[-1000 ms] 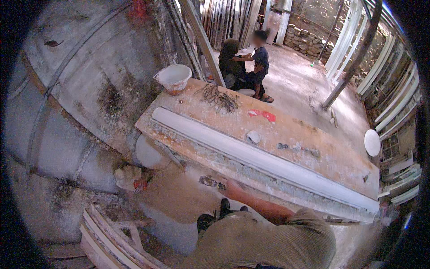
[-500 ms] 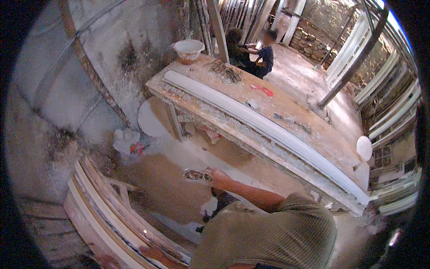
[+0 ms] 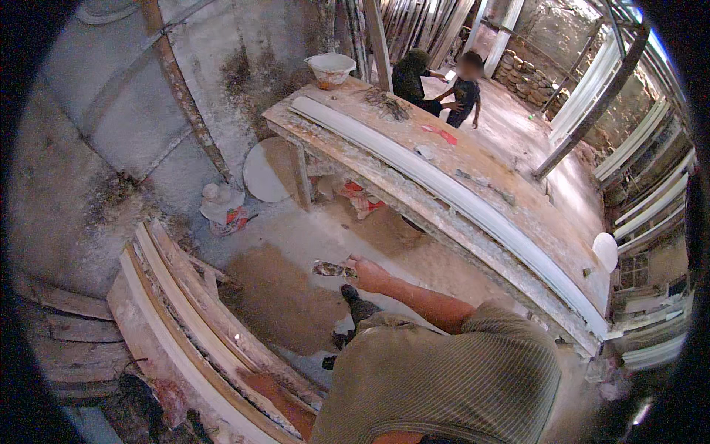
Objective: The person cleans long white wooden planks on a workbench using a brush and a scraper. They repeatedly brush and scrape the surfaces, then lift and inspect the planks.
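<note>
The right hand [image 3: 366, 274] grips a caked flat tool [image 3: 330, 268], away from the table [image 3: 529, 214]; the long white moulding [image 3: 444, 181] lying there looks mostly shaped, any rough bits left too small to see; the left forearm [image 3: 285, 403] is by wooden boards [image 3: 166, 337], its grip I cannot tell.

We are seeing daylight pouring in from two o'clock, washing the floor [image 3: 510, 111] with glaring patches, while planks [image 3: 81, 329] at eight o'clock are sinking into dim shade. Fisheye distortion is bowing the counter [image 3: 547, 226]; black vignetting is ringing our view. Grain is speckling shadows, and four o'clock is blurring.
</note>
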Motion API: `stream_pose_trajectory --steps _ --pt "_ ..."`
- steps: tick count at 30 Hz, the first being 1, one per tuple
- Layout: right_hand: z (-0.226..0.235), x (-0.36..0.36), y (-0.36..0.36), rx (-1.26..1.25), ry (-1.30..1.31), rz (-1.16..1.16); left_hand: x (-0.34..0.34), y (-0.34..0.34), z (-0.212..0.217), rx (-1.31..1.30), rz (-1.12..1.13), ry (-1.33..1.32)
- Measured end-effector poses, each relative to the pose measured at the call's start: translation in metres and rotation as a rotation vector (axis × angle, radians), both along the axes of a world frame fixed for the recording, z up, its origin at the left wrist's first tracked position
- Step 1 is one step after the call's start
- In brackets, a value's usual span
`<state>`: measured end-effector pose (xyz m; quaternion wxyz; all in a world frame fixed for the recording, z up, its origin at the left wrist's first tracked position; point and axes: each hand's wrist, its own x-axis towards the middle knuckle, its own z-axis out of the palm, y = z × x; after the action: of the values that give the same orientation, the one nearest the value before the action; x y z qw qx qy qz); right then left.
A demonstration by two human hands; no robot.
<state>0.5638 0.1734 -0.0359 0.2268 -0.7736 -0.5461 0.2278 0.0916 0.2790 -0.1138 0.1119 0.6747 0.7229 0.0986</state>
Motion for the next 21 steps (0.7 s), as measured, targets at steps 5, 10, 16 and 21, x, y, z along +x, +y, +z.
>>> stream_pose_trajectory --steps 5,10,16,21 --pt "-0.045 0.006 0.033 0.039 0.004 0.043 -0.022 -0.012 -0.044 0.324 -0.124 0.053" --pt "-0.088 0.023 0.063 0.094 -0.183 0.304 -0.023 -0.012 -0.051 0.193 -0.043 -0.007" --pt "-0.047 0.059 0.108 0.044 0.01 0.215 -0.056 -0.032 -0.102 0.418 0.059 0.232" --pt "-0.049 0.131 0.136 0.156 -0.042 0.264 -0.002 0.034 -0.068 0.367 0.12 0.094"
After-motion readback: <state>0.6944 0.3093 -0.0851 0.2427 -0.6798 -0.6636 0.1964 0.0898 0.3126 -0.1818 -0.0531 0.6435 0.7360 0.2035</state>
